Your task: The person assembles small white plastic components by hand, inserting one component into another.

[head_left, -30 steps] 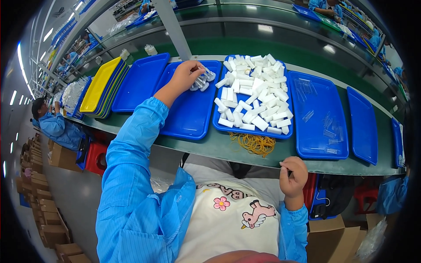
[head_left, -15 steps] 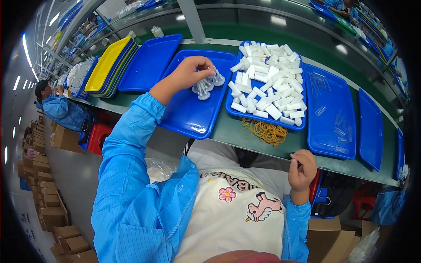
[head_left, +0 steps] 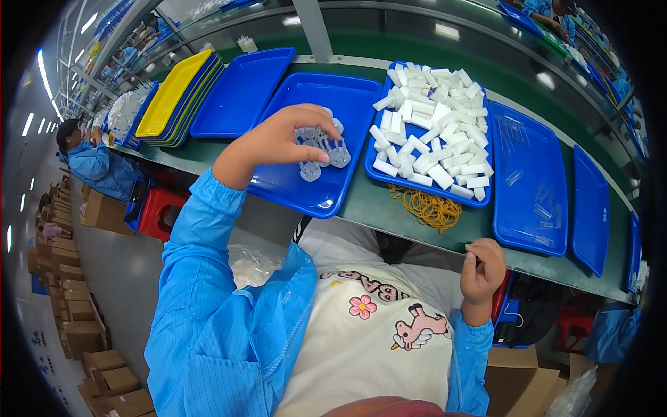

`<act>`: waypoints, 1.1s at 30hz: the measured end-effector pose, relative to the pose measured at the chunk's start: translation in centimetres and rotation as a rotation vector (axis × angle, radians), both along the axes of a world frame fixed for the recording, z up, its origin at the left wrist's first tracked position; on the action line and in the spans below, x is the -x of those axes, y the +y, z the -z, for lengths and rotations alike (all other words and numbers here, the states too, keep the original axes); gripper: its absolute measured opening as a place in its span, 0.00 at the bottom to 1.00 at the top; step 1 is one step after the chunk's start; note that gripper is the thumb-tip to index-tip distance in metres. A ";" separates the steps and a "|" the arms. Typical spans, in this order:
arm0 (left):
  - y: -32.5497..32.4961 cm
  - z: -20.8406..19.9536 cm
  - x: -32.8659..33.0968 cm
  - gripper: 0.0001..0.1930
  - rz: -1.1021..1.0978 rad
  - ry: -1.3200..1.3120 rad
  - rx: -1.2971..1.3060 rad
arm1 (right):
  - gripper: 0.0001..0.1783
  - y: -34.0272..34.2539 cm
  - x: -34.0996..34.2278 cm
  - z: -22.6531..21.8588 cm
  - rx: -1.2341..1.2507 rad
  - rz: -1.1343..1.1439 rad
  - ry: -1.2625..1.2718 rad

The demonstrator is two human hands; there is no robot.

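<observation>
My left hand (head_left: 281, 142) reaches over a blue tray (head_left: 278, 184), its thumb and fingers apart and curved around a cluster of small translucent plastic parts (head_left: 322, 149) with round bases and thin stems. Nothing shows pinched between the fingers, though they hide some of the parts. Close to the table's front edge, my right hand (head_left: 482, 278) is closed, thumb against curled fingers; what it holds, if anything, cannot be made out.
White rectangular blocks (head_left: 445, 132) fill another blue tray. Yellow rubber bands (head_left: 431, 208) lie in front of it. Clear tubes (head_left: 545, 208) rest in the tray to the right. Stacked trays (head_left: 174, 97) stand at left, where a co-worker (head_left: 97, 167) sits.
My left hand has opened and drawn slightly nearer and to the left, leaving the plastic parts lying in the tray. My right hand stays closed in nearly the same place.
</observation>
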State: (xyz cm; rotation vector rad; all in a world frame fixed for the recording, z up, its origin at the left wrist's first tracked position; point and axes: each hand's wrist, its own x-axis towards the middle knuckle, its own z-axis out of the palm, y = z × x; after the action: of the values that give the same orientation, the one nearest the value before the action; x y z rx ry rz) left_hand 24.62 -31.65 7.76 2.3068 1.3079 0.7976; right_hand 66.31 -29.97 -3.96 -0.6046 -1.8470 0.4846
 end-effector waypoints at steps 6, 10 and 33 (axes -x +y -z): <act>0.8 2.1 4.6 0.16 -0.326 -0.348 -0.021 | 0.08 0.0 0.4 -0.2 -0.003 -0.011 0.010; 3.4 2.8 6.1 0.21 -0.493 -0.331 0.071 | 0.09 -0.1 0.2 0.1 -0.001 -0.007 0.012; 4.0 3.2 7.5 0.24 -0.305 0.642 -0.147 | 0.08 0.0 0.1 0.0 -0.036 0.020 -0.010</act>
State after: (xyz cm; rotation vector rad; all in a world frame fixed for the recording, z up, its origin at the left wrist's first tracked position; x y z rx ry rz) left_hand 17.12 -27.67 4.58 2.6332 1.9582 0.2261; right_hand 66.20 -29.95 -3.96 -0.6018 -1.8536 0.4354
